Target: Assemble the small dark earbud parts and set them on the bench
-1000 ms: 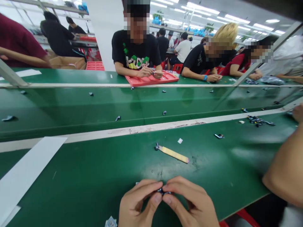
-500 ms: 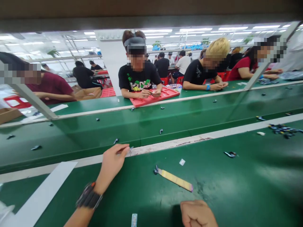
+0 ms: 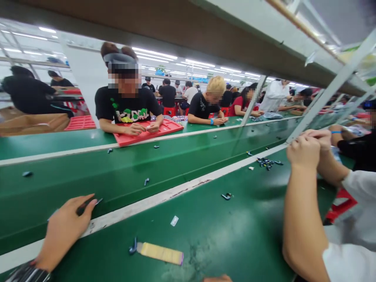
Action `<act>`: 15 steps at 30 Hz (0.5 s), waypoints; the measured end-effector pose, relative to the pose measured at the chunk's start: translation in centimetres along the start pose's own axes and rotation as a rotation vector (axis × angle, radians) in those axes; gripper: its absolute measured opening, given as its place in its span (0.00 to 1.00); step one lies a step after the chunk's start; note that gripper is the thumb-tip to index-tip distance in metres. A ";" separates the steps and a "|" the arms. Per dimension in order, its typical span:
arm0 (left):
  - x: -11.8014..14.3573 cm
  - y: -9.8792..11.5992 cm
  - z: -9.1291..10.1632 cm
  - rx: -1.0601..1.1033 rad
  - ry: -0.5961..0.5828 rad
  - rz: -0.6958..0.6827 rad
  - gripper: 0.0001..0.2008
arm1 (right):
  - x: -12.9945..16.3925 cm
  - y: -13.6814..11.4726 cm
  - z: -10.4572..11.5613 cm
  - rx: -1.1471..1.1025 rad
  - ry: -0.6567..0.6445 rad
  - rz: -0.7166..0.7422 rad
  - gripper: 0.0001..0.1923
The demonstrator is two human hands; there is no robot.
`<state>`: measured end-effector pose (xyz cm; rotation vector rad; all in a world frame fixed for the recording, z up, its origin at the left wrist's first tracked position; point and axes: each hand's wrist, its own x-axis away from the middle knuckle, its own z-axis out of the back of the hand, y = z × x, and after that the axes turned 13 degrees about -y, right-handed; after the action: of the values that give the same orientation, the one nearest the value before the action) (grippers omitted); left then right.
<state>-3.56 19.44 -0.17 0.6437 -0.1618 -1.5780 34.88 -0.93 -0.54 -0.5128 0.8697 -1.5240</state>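
Observation:
My left hand (image 3: 69, 223), wearing a dark wristband, is over the pale rail between bench and belt. Its thumb and fingers pinch a small dark earbud-like piece (image 3: 99, 202), of which only a greyish tip sticks out. Of my right hand (image 3: 219, 279) just a sliver shows at the bottom edge, its fingers hidden. On the green bench between them lies a flat blade with a yellow-taped handle (image 3: 161, 253). A dark blue earbud (image 3: 133, 246) touches its metal end. Beyond these are a small white sticker (image 3: 174, 221) and another dark earbud piece (image 3: 226, 196).
Past the rail (image 3: 147, 203), several earbud pieces lie along the green belt (image 3: 182, 160). A pile of dark parts (image 3: 267, 162) sits farther right. Beside me a co-worker's bent arm (image 3: 302, 207) rises over the bench. Opposite, a person works on a red tray (image 3: 147, 135).
The view has swung right, bringing the neighbouring co-worker's arms into sight. My left hand now appears farther left, still pinching the small piece. My right hand has mostly dropped out of the frame.

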 end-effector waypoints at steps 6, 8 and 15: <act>2.7 1.7 -0.6 -0.123 0.130 -0.167 0.22 | -2.6 2.7 1.5 0.097 0.119 -0.252 0.13; 4.0 3.0 -0.6 -0.103 0.134 -0.281 0.19 | -4.5 3.4 2.0 0.150 0.160 -0.373 0.13; 8.3 6.9 0.6 0.123 -0.091 -0.228 0.13 | -8.2 3.3 2.0 0.115 0.178 -0.369 0.17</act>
<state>2.35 10.46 1.12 0.7050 -0.2624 -1.8289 39.76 6.74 -0.50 -0.4762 0.8481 -1.9688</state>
